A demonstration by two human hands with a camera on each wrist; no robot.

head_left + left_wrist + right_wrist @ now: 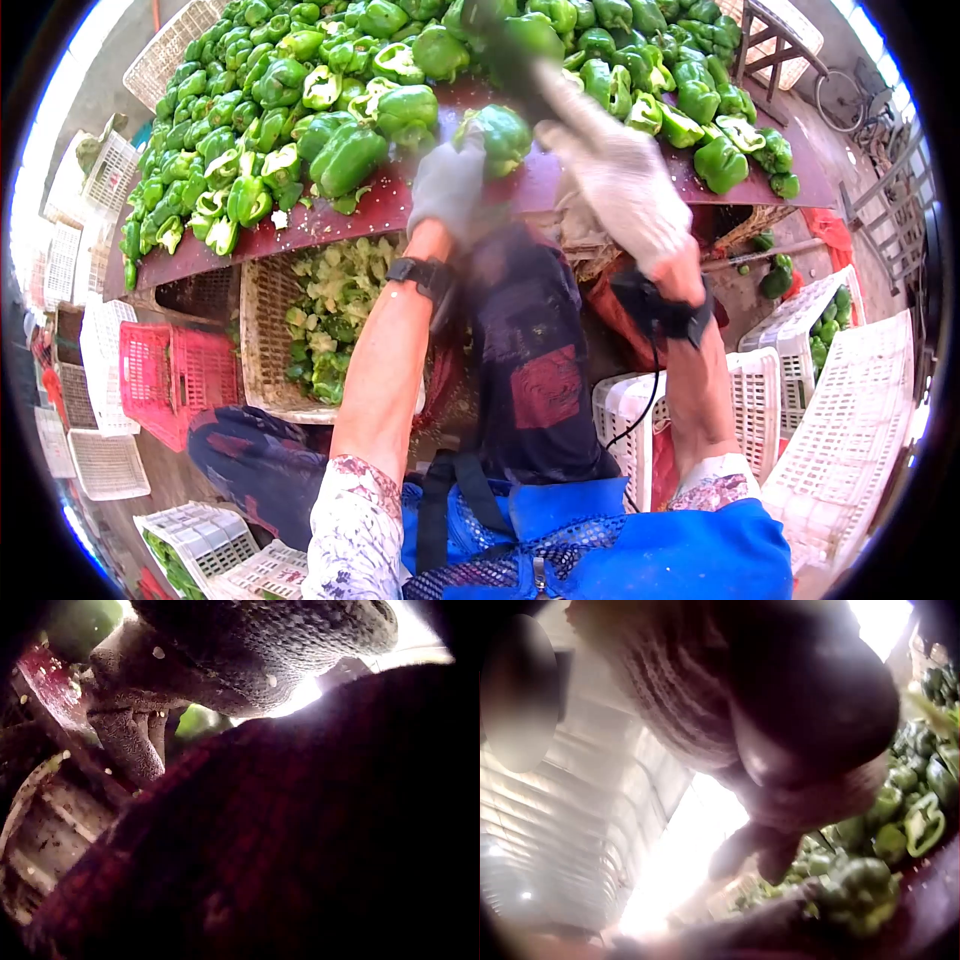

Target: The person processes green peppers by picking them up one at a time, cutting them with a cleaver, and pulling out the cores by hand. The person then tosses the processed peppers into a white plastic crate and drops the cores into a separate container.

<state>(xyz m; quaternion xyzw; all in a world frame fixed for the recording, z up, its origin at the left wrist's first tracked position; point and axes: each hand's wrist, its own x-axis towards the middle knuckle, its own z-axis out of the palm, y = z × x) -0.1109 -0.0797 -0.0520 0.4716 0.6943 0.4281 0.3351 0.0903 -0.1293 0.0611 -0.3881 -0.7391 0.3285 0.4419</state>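
Observation:
My left hand (447, 187), in a grey glove, grips a green bell pepper (503, 138) over the table's near edge. In the left wrist view the textured glove (277, 652) fills the top, and dark cloth hides much of the rest. To the right, my right hand (632, 200) wears a whitish knit glove and is blurred. From its fingers a long, dark, blade-like tool (512, 62) slants up over the peppers; blur hides its exact kind. The right wrist view has the glove (675, 690) large and dark above a bell pepper (862, 892).
Heaped green peppers (270, 90), some cut open, cover the dark red table (300, 236). Beneath it, a crate (262, 345) holds pale green pepper scraps (345, 280). A pink crate (180, 375) stands left; white crates (840, 430) stand right. A bicycle (843, 100) is at the far right.

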